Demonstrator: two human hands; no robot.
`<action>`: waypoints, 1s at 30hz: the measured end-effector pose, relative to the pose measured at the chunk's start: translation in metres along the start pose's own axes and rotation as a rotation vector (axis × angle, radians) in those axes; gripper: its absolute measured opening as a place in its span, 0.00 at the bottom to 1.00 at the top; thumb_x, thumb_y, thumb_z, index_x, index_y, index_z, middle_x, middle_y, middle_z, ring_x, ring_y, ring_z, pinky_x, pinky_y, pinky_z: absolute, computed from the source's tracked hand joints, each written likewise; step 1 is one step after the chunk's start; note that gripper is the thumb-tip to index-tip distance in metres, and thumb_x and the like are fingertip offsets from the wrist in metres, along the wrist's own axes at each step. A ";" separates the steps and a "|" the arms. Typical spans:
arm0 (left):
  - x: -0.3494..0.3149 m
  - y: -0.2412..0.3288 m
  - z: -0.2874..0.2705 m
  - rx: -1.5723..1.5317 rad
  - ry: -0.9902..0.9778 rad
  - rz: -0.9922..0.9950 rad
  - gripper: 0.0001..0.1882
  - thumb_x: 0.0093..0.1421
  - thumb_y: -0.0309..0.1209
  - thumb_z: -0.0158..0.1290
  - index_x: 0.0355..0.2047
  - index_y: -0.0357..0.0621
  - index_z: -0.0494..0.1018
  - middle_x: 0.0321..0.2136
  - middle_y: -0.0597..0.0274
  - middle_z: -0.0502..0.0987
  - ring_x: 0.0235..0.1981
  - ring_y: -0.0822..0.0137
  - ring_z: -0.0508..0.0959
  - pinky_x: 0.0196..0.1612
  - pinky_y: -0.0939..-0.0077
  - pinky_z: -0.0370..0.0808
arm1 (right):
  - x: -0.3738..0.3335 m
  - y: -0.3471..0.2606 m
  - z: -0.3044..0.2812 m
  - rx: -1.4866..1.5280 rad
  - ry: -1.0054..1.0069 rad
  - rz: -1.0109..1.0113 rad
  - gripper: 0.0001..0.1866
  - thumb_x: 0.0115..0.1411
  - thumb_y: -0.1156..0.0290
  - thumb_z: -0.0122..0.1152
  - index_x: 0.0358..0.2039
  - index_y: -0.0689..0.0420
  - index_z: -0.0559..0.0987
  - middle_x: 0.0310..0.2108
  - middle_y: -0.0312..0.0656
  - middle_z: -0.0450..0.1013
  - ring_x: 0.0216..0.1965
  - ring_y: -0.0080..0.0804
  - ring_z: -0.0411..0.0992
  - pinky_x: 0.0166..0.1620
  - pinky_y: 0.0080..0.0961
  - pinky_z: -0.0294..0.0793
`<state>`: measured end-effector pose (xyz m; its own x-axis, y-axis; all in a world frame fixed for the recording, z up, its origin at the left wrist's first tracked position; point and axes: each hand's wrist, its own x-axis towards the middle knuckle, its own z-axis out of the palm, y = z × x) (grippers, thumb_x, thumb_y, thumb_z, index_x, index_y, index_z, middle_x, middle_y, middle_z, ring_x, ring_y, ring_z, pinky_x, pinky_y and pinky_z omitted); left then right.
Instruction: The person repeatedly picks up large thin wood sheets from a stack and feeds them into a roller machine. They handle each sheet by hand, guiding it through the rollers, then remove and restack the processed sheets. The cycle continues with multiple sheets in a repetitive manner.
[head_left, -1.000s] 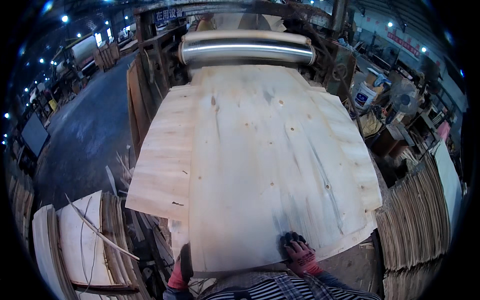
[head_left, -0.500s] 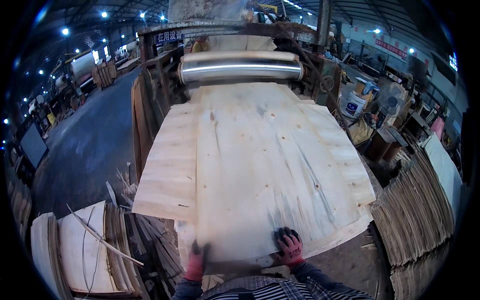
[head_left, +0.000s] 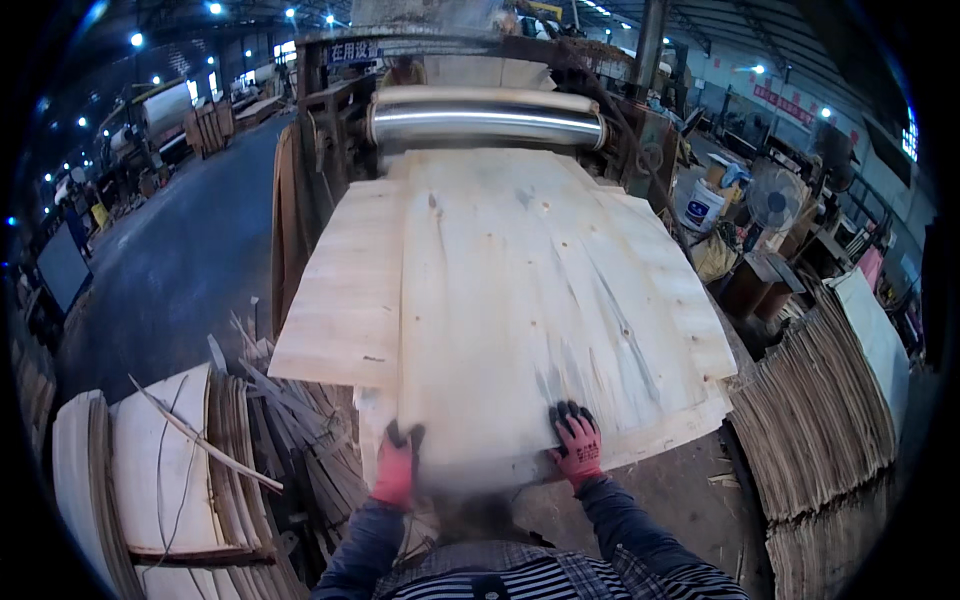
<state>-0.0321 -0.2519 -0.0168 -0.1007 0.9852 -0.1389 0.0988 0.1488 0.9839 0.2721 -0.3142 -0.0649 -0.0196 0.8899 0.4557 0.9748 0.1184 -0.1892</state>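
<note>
A long pale wood veneer sheet [head_left: 480,330], marked with knots and dark streaks, stretches from me toward a shiny metal roller [head_left: 490,122]. At its near left corner, my left hand [head_left: 396,468], in a red glove with black fingertips, closes on the edge. My right hand [head_left: 577,445], gloved alike, grips the near right end, its fingers over the top; what lies under its palm is hidden. The sheet's near edge is blurred. Beneath it, wider veneer sheets [head_left: 335,290] stick out on both sides.
Stacked veneer [head_left: 820,400] rises at the right, and more stacked sheets [head_left: 165,460] stand at the lower left beside scrap strips [head_left: 305,430]. Behind the right stack are a white bucket [head_left: 703,207] and a fan [head_left: 775,197]. A dark aisle [head_left: 190,240] runs along the left.
Both hands have moved forward with the near end of the veneer sheet, away from my body, and more of my forearms shows. The view has shifted slightly.
</note>
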 end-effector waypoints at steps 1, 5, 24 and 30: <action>0.001 -0.011 -0.002 0.035 0.030 0.111 0.18 0.54 0.28 0.48 0.46 0.37 0.63 0.36 0.52 0.74 0.34 0.63 0.74 0.37 0.73 0.70 | 0.000 -0.001 -0.002 0.010 0.011 0.018 0.29 0.36 0.61 0.64 0.43 0.52 0.72 0.47 0.44 0.64 0.50 0.45 0.58 0.53 0.43 0.54; 0.001 -0.043 -0.011 0.131 0.059 0.282 0.18 0.57 0.28 0.44 0.48 0.38 0.60 0.34 0.55 0.74 0.27 0.66 0.74 0.29 0.75 0.71 | -0.004 -0.012 -0.020 0.016 -0.034 0.049 0.29 0.37 0.63 0.64 0.43 0.53 0.71 0.48 0.44 0.64 0.50 0.44 0.58 0.54 0.42 0.53; -0.013 -0.099 -0.008 0.230 0.090 0.155 0.20 0.54 0.34 0.51 0.45 0.38 0.64 0.35 0.51 0.73 0.38 0.62 0.73 0.40 0.70 0.69 | -0.045 -0.003 0.022 -0.025 0.020 0.035 0.29 0.27 0.60 0.64 0.36 0.52 0.74 0.45 0.47 0.62 0.48 0.49 0.57 0.51 0.51 0.53; -0.022 -0.071 -0.007 0.114 0.061 0.121 0.22 0.52 0.35 0.53 0.45 0.37 0.64 0.35 0.52 0.74 0.38 0.65 0.73 0.39 0.72 0.69 | -0.049 0.003 0.027 -0.029 0.059 0.019 0.29 0.28 0.59 0.63 0.37 0.51 0.74 0.45 0.47 0.62 0.48 0.49 0.57 0.51 0.51 0.52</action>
<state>-0.0436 -0.2851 -0.0829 -0.1412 0.9899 -0.0100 0.2248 0.0419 0.9735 0.2697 -0.3450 -0.1113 0.0110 0.8642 0.5030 0.9809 0.0883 -0.1733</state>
